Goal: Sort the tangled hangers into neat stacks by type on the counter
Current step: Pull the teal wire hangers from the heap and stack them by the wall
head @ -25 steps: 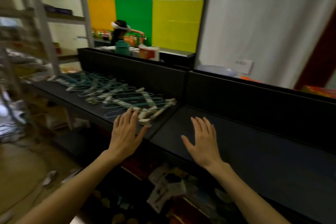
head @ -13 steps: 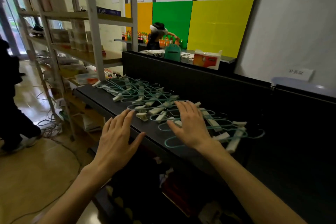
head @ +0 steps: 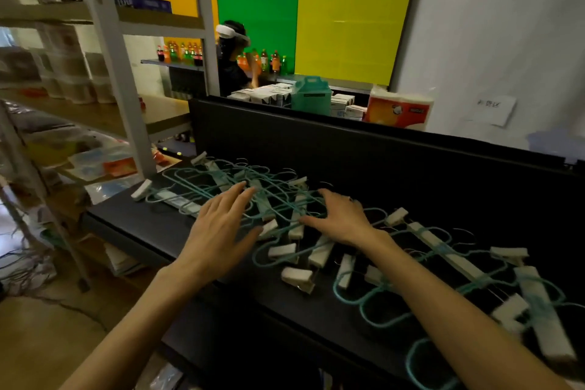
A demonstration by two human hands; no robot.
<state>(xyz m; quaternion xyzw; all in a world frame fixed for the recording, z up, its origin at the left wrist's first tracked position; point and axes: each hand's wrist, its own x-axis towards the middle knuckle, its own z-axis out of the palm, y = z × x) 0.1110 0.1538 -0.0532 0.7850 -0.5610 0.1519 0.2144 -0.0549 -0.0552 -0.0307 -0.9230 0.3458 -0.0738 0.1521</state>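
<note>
Both hands have moved in over the tangled teal clip hangers (head: 285,218) strewn across the black table (head: 136,225) at frame centre, left hand (head: 218,228) and right hand (head: 342,218) with fingers spread, gripping nothing, so sorting has not begun.

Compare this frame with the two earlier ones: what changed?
Left hand moved from the counter edge onto the tangled hangers; right hand went from bare counter onto them. Both are spread flat, gripping nothing. The hangers stayed unsorted.
</note>
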